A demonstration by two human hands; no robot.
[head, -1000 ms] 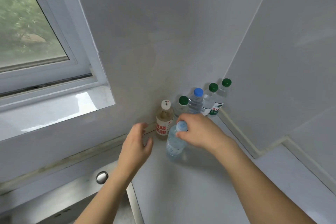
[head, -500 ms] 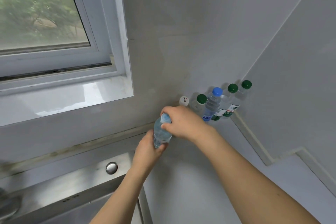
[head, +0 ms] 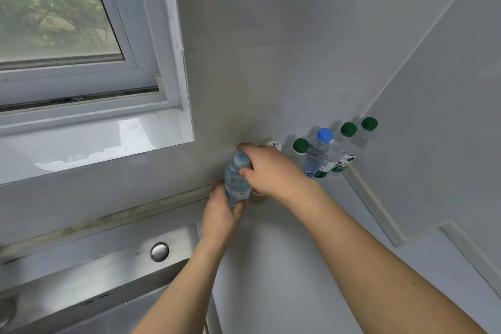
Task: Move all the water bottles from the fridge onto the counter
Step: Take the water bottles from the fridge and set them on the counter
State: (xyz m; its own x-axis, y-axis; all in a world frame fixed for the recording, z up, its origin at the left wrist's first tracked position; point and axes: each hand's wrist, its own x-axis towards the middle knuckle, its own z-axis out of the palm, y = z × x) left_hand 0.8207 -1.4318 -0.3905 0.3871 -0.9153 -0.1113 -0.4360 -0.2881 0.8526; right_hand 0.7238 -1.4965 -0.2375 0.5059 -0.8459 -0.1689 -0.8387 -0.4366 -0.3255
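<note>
Head view: both hands hold one small clear water bottle (head: pixel 236 184) with a pale blue cap, at the back of the white desk (head: pixel 284 266), close to the wall (head: pixel 271 62). The left hand (head: pixel 221 214) comes up from 6 o'clock and wraps its fingers (head: pixel 240 207) around the bottle's lower body. The right hand (head: pixel 271 171) comes in from 4 o'clock, and its fingers (head: pixel 245 148) curl over and pinch the cap. Whether the bottle's base touches the desk cannot be told; the left hand covers it.

At 3 o'clock from the held bottle a row of bottles runs along the wall into the corner: a white-capped bottle (head: pixel 274 145) with a red label, mostly behind the right hand, then a green-capped bottle (head: pixel 300 145), a blue-capped bottle (head: pixel 317 152) and two more green-capped bottles (head: pixel 349 144), all upright and just beside one another.

At 8 o'clock the steel sink (head: pixel 95 279) meets the desk's left edge, with a round metal plug (head: pixel 159 251) on its rim. The window sill (head: pixel 81 144) lies at 10 o'clock. Open desk surface stretches toward 5 o'clock, between the forearms and out to the raised strip along the right wall.
</note>
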